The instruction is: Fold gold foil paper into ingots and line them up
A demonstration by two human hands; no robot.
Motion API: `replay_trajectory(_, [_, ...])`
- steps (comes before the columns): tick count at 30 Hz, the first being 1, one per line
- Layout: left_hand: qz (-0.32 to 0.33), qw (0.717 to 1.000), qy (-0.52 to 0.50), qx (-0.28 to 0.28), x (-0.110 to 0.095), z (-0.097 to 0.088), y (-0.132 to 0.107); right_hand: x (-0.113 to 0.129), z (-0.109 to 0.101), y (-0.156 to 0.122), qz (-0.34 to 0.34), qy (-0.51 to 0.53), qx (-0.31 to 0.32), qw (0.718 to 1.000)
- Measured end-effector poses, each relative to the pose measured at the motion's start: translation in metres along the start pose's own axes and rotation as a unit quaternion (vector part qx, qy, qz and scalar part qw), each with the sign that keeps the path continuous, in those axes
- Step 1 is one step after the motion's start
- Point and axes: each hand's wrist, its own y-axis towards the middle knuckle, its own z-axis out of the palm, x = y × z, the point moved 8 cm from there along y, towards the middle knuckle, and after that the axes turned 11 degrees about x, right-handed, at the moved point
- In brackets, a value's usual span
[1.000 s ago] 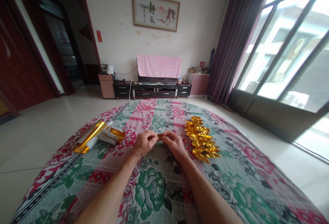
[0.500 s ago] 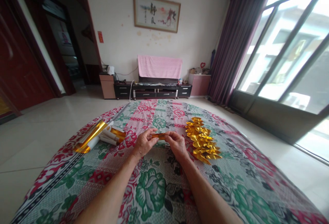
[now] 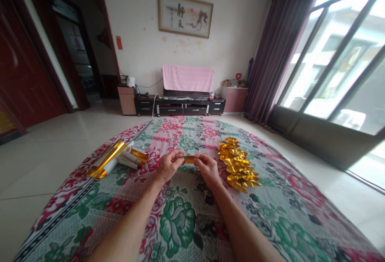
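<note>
Between my two hands, a narrow folded strip of gold foil paper (image 3: 188, 160) is stretched level just above the patterned cloth. My left hand (image 3: 169, 166) pinches its left end with thumb and fingers. At the other end, my right hand (image 3: 207, 168) grips it the same way. To the right lies a row of folded gold foil paper pieces (image 3: 237, 162), shaped like boats or ingots and overlapping one another. Loosely curled sheets of gold foil paper with white backs (image 3: 112, 160) rest to the left of my hands.
A flowered cloth (image 3: 177, 222) covers the rounded surface under my hands. Beyond it, a low black cabinet (image 3: 183, 107) stands by the wall, with a pink cloth (image 3: 188, 77) draped above it. A purple curtain (image 3: 270, 45) and glazed doors are on the right.
Both hands keep their pinch on the foil strip, and a little more of its gold face shows. The whole view has shifted slightly.
</note>
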Motion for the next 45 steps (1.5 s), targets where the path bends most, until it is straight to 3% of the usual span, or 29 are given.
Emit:
replay_trajectory(34, [0.007,1.000,0.016,-0.001,0.000,0.001,0.000,-0.013,0.000,0.002,0.028,0.018,0.004,0.999])
replay_trajectory(45, [0.010,0.999,0.045,-0.002,0.001,0.001,0.000,-0.010,-0.003,0.000,0.029,-0.026,-0.006,0.999])
